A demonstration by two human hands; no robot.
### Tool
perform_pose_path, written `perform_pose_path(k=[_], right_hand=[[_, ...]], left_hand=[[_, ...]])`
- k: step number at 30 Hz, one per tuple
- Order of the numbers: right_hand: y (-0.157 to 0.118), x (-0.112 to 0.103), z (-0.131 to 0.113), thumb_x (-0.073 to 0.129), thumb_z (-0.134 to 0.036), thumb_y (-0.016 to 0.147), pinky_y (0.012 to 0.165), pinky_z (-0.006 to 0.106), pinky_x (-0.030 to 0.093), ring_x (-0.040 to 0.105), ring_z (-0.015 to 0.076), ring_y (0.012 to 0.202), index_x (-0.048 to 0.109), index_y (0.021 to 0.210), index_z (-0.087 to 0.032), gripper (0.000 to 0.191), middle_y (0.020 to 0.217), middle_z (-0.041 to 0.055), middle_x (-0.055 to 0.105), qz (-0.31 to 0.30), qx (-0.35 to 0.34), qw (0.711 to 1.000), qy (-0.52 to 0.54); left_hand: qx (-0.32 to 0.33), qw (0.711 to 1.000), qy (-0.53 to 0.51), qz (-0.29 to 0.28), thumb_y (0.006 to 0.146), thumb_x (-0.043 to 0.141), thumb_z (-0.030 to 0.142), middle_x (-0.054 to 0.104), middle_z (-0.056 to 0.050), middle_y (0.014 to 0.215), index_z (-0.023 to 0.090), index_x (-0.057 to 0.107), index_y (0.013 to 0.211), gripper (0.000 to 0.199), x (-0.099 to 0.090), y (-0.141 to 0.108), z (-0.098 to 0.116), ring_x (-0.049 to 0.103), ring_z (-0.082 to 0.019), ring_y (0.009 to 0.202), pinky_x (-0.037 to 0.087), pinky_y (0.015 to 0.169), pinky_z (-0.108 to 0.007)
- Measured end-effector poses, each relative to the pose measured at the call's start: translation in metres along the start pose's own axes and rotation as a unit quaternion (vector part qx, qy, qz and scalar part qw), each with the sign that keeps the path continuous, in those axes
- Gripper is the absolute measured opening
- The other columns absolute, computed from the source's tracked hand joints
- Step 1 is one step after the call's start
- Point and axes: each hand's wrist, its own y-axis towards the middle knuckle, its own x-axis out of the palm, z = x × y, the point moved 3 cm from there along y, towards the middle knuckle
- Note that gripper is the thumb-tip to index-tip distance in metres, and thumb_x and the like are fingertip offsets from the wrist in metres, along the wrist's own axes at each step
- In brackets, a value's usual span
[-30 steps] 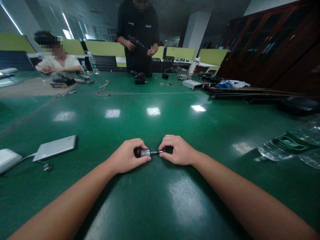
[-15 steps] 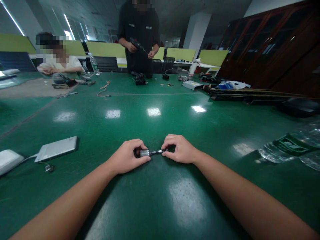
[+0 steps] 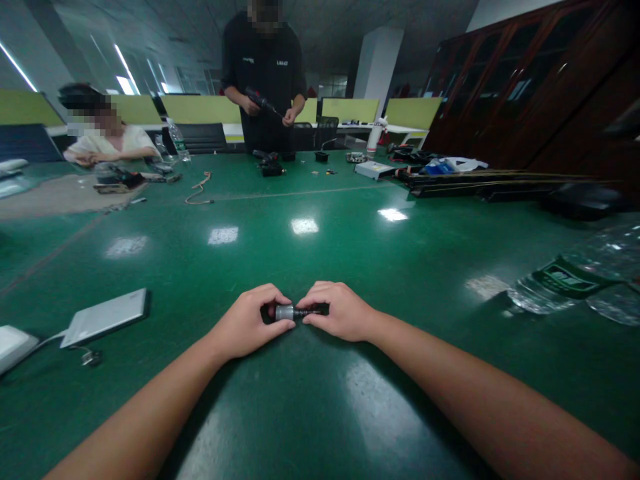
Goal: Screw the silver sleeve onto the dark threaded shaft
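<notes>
Between thumb and fingers, my left hand (image 3: 253, 313) grips a short silver metal cylinder (image 3: 285, 312) lying level just above or on the green table. From its right end sticks out a thin dark metal shaft (image 3: 311, 311) with ringed, shiny sections. My right hand (image 3: 340, 311) pinches this shaft close to the cylinder's end, and its free end shows inside the curl of the fingers. Both hands are closed and nearly touching. The left end of the cylinder is partly hidden by my left hand.
On the left lie a silver power bank (image 3: 106, 317) and a white device (image 3: 15, 347) with a cable. Clear plastic bottles (image 3: 565, 280) lie at right. Across the table (image 3: 320, 247), a standing person (image 3: 265, 73) holds a power drill (image 3: 261, 100); another person (image 3: 115, 143) sits at left.
My right hand has slid left along the shaft, from its far end to beside the cylinder. The left hand keeps its grip. The view has shifted slightly.
</notes>
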Motion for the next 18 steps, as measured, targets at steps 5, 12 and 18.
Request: perform_pose_path(k=[5,12,18], right_hand=[[-0.0007,0.0006,0.0016,0.070,-0.016,0.081,0.079,0.031,0.049,0.064,0.0177,0.083,0.073,0.099,-0.019,0.019,0.089,0.0051,0.074,0.007,-0.011,1.000,-0.008],[-0.0014,0.0010,-0.0001,0.068,-0.017,0.084,0.081,0.030,0.049,0.064,0.0172,0.086,0.073,0.101,-0.019,0.018,0.091,0.0051,0.074,0.005,-0.014,1.000,-0.009],[-0.0013,0.0010,-0.0015,0.067,-0.018,0.084,0.081,0.031,0.049,0.063,0.0179,0.086,0.073,0.101,-0.018,0.018,0.090,0.0056,0.073,0.004,-0.012,1.000,-0.015]], left_hand=[[-0.002,1.000,0.006,0.002,0.081,0.070,0.034,0.065,-0.003,0.085,0.018,0.066,0.094,0.021,-0.0008,0.0000,0.0034,0.060,-0.017,0.076,0.047,0.069,-0.028],[0.003,1.000,-0.006,-0.001,0.090,0.060,0.039,0.065,-0.004,0.083,0.018,0.068,0.094,0.023,-0.0014,-0.0011,0.0039,0.060,-0.016,0.074,0.047,0.068,-0.027],[-0.008,1.000,0.004,-0.001,0.086,0.065,0.037,0.065,-0.003,0.083,0.018,0.068,0.095,0.022,-0.0011,-0.0010,0.0035,0.060,-0.016,0.074,0.047,0.069,-0.027]])
